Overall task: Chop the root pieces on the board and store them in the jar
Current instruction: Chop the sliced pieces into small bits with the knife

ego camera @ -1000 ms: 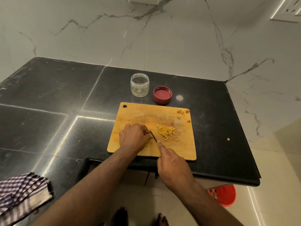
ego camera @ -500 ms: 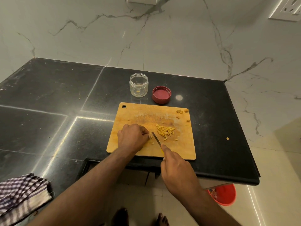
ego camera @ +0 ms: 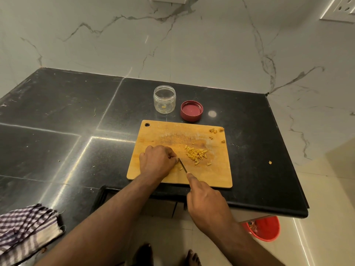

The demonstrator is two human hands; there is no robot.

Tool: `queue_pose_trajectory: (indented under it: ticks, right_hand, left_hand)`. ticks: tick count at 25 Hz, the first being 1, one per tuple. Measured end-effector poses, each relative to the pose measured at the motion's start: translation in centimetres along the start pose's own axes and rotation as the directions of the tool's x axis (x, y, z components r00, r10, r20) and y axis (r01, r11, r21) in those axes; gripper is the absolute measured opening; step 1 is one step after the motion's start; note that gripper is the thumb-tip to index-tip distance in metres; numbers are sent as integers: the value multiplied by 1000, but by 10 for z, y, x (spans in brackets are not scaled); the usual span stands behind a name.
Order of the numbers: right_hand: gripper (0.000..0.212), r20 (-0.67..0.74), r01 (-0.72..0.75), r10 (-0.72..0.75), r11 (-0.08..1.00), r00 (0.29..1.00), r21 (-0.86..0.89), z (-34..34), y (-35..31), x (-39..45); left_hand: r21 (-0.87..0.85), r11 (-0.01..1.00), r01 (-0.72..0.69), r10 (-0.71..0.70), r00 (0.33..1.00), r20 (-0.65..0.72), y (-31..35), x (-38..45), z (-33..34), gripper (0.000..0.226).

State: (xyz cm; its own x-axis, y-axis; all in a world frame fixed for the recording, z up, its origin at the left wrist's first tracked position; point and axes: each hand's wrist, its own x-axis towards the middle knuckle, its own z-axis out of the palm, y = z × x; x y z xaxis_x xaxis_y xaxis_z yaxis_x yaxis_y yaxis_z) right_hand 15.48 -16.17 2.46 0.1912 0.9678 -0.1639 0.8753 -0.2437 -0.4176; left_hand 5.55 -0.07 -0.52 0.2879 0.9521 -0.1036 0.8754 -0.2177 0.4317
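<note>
A wooden cutting board [ego camera: 217, 175] lies near the front edge of the black counter. A small heap of yellow chopped root pieces [ego camera: 196, 154] sits at its middle, and a few brown scraps [ego camera: 216, 130] lie at its far right corner. My left hand [ego camera: 156, 161] rests curled on the board's left part, fingertips against the blade; what they hold is hidden. My right hand [ego camera: 206, 201] grips a knife [ego camera: 182, 165], forefinger along its back, blade tip at my left fingers. A clear open jar [ego camera: 164, 99] stands behind the board, its red lid [ego camera: 191, 110] beside it.
The black stone counter [ego camera: 67, 121] meets marble walls behind and at the right. A checked cloth [ego camera: 25, 229] lies at the front left. One yellow crumb [ego camera: 270, 162] sits right of the board. A red bucket [ego camera: 266, 228] stands on the floor below, near my bare feet.
The knife swung a little right of my left fingers half a second ago and is back against them now. My left hand stayed in place.
</note>
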Motion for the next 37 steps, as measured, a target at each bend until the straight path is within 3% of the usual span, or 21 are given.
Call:
queue_pose_trajectory:
  ticks: [8, 20, 29, 37]
  right_hand:
    - [51, -66, -18, 21, 998, 998, 58, -4, -2, 1]
    - [51, 7, -12, 12, 999, 1000, 34, 4, -4, -6]
    - [52, -56, -5, 7, 999, 998, 40, 1, -9, 6]
    - [52, 11, -19, 19, 1000, 1000, 2, 3, -8, 6]
  left_hand:
    - [12, 1000, -12, 11, 1000, 24, -2, -1, -1, 24]
    - [15, 1000, 13, -13, 1000, 20, -1, 0, 0, 22]
    - [-20, 1000, 10, -10, 1000, 4, -2, -3, -1, 20]
    - [-2, 1000, 15, -15, 1000, -3, -2, -3, -1, 21]
